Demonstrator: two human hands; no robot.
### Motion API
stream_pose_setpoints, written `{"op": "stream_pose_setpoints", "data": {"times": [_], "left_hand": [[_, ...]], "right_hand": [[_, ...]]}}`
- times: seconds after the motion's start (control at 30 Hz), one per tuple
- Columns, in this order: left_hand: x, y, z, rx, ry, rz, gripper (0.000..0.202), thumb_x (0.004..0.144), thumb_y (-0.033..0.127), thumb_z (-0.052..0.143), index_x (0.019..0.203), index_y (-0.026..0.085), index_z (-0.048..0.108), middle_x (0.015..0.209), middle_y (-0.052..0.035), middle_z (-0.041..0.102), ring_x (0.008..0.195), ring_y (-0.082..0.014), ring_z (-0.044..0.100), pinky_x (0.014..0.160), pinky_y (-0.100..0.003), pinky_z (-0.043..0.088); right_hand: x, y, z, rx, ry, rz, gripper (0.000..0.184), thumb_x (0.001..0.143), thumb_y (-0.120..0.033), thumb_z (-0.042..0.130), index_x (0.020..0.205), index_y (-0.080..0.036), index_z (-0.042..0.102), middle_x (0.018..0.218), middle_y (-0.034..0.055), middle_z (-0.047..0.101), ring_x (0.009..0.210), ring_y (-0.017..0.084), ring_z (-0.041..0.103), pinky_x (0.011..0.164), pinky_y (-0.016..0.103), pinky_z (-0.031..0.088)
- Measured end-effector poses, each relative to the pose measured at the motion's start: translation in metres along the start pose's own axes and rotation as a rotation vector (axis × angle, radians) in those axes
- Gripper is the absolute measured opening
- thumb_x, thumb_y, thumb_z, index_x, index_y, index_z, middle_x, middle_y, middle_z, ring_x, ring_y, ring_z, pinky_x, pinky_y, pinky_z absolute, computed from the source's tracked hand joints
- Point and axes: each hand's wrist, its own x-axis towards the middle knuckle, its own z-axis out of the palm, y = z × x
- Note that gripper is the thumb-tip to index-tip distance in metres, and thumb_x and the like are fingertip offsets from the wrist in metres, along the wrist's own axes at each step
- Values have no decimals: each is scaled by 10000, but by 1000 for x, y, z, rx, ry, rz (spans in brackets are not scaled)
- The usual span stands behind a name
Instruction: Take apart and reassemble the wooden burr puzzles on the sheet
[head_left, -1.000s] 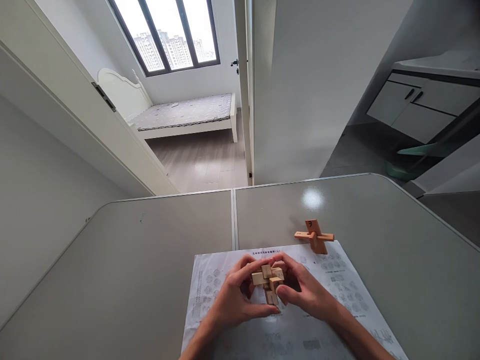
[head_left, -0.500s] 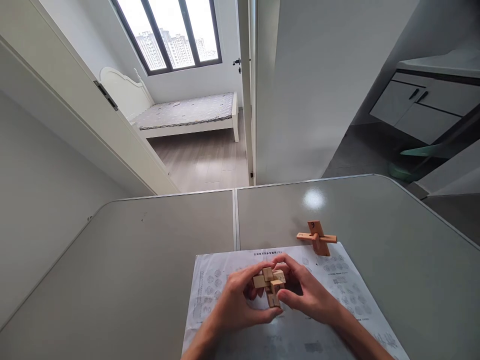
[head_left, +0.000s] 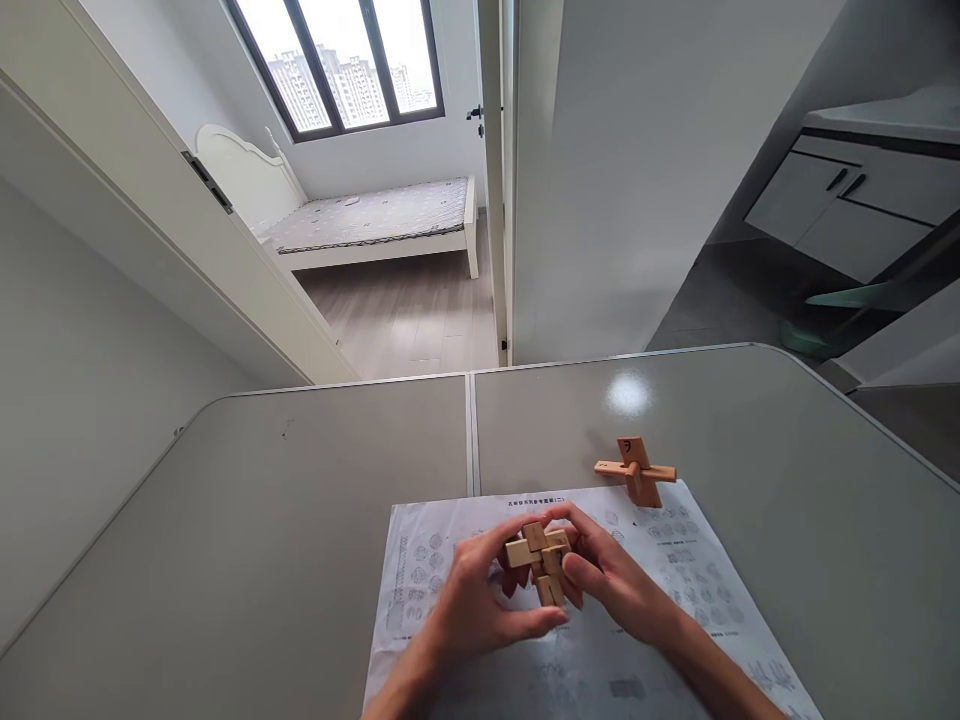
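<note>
Head view: one grey desk [head_left: 262, 520] carries one printed sheet [head_left: 675, 560], and over the sheet one pale wooden puzzle [head_left: 541, 560] sits between the left hand [head_left: 480, 605] and right hand [head_left: 611, 585], both closed around it. One darker wooden cross [head_left: 636, 470] stands apart at the sheet's far right corner.

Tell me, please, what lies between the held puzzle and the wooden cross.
The right hand gripping the puzzle, then printed sheet, in the head view.

place: home | signs: bed [head_left: 375, 225] — bedroom window [head_left: 341, 60] — grey cabinets [head_left: 847, 205]
</note>
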Motion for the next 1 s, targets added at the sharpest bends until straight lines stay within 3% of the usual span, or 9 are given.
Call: {"op": "stream_pose_setpoints", "data": {"times": [0.1, 0.2, 0.43, 0.67, 0.8, 0.9, 1.0], "left_hand": [[3, 6, -4, -61, -37, -26, 526, 942, 557, 672, 1358, 236, 659, 1039, -72, 788, 777, -176, 684, 746, -274, 549], [4, 9, -7, -111, -44, -111, 399, 1065, 492, 489, 1261, 211, 692, 953, -62, 770, 824, -187, 703, 786, -283, 551], [4, 10, -5, -56, -51, -173, 319, 1073, 441, 500, 1169, 203, 689, 848, -20, 703, 781, -168, 664, 766, -264, 517], [6, 10, -5, -55, -75, -176, 335, 1082, 450, 459, 1144, 196, 668, 816, -8, 674, 679, -142, 568, 673, -248, 458], [5, 10, -5, -92, -77, -169, 376, 1088, 472, 425, 1197, 208, 669, 879, -30, 699, 736, -161, 600, 701, -262, 473], [4, 10, -4, -123, -81, -128, 438, 1011, 519, 562, 1328, 225, 628, 981, -54, 713, 779, -174, 604, 703, -271, 482], [3, 9, -1, -90, -56, -129, 714, 748, 468, 864, 1372, 241, 602, 900, -10, 671, 672, -132, 499, 601, -233, 427]], "right_hand": [[0, 1, 1, -18, 7, -4, 465, 985, -654, 619, 1166, -245, 494, 759, -41, 550, 661, 140, 512, 619, 253, 432], [0, 1, 3, -110, 22, -5, 482, 950, -635, 673, 1185, -251, 501, 881, 0, 621, 756, 170, 560, 690, 284, 455], [-1, 3, 4, -292, 46, -9, 440, 941, -594, 668, 1181, -258, 517, 854, -11, 636, 722, 174, 531, 658, 289, 424], [-1, 4, 5, -262, 44, 5, 443, 925, -577, 707, 1160, -254, 517, 866, -5, 641, 737, 173, 547, 655, 280, 436], [-1, 4, 4, -205, 40, 4, 485, 936, -632, 682, 1171, -245, 509, 879, 4, 636, 737, 166, 546, 672, 283, 449], [-1, 2, 3, -95, 42, 1, 474, 972, -642, 638, 1186, -245, 492, 819, -12, 607, 703, 155, 546, 640, 267, 453], [-1, 1, 1, -52, 57, 15, 483, 977, -656, 622, 1191, -245, 487, 776, -25, 588, 649, 148, 537, 604, 260, 459]]}}
